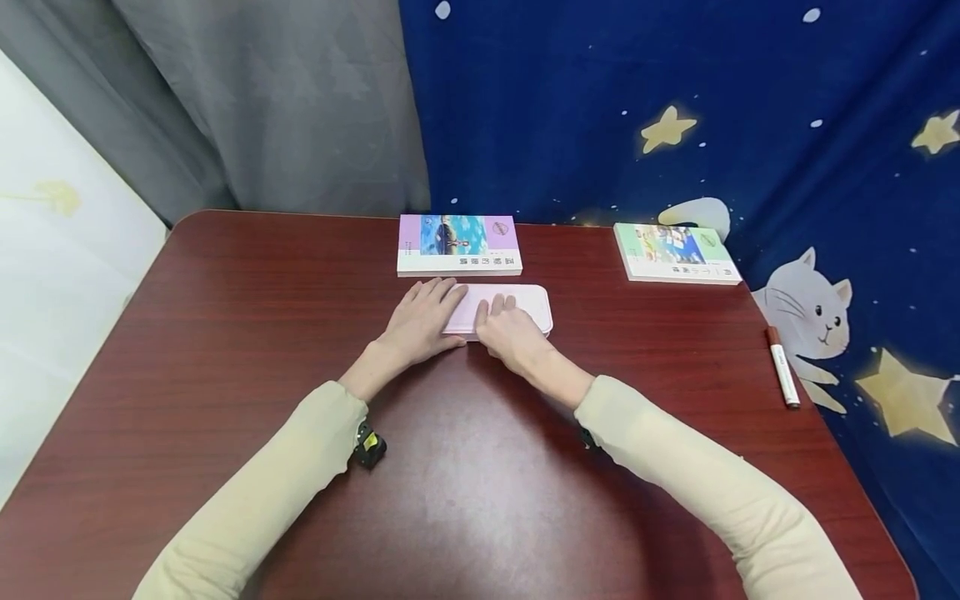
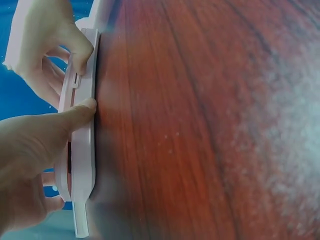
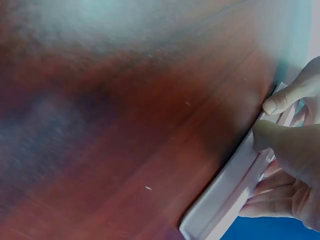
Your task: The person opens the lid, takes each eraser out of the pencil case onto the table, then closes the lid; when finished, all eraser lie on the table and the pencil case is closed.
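A pale pink pencil case (image 1: 531, 302) lies flat on the table, its long front side facing the person. The left hand (image 1: 422, 321) holds its left end, fingers spread over the lid and thumb along the front. Nearer the middle, the right hand (image 1: 513, 336) grips it with fingers bent over the top. In the left wrist view the right thumb presses at a small clasp (image 2: 76, 81) on the front. A narrow dark gap shows along the seam between lid and base, beside the left thumb. The left thumb sits close to the right one.
Just behind the case lies a purple-edged book (image 1: 459, 246). A green-edged book (image 1: 677, 253) lies at the back right, and a white marker (image 1: 783, 367) with a brown end near the right table edge. Curtains (image 1: 562, 108) hang behind the table (image 1: 285, 275).
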`<state>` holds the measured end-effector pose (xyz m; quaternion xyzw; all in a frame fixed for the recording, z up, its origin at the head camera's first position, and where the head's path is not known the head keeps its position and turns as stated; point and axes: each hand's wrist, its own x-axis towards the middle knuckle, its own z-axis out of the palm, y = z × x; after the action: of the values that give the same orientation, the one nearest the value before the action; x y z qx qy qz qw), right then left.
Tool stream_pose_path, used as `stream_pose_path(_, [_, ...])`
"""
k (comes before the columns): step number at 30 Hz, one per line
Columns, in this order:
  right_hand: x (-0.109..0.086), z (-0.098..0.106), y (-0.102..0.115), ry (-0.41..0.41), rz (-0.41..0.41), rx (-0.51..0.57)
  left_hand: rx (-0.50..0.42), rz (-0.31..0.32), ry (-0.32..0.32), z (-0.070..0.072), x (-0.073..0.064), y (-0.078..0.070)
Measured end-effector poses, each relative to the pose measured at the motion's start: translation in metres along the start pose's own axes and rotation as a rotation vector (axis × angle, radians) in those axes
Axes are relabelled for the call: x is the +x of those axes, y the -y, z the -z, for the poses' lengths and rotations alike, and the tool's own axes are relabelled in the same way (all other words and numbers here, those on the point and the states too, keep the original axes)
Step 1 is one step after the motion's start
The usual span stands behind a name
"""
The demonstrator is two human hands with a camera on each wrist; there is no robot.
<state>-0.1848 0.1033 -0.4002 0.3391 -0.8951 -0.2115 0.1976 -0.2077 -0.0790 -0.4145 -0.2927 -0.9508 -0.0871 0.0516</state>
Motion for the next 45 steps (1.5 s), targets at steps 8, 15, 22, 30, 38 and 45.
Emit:
stream_pose_path(8, [-0.014,-0.008,-0.012,-0.082,-0.050,0.282,-0.094,-0.004,0.013,-0.002,-0.003,0.009])
stream_pose_path(15, [-0.031,-0.021,-0.031,-0.092,-0.106,0.530,-0.233,-0.040,-0.061,0.002,-0.007,0.017])
stream_pose_path(22, [-0.049,-0.035,-0.056,-0.158,-0.295,0.764,-0.364,0.016,-0.115,0.010,-0.019,0.029])
stream_pose_path(30, [-0.054,-0.053,-0.073,-0.163,-0.536,1.160,-0.638,0.083,-0.193,0.006,-0.024,0.042])
stream_pose_path(38, [-0.049,-0.064,-0.082,-0.110,-0.613,1.438,-0.807,0.238,-0.164,0.005,-0.021,0.047])
stream_pose_path(45, [-0.041,-0.063,-0.086,-0.094,-0.711,1.644,-0.801,0.342,-0.145,0.011,-0.013,0.045])
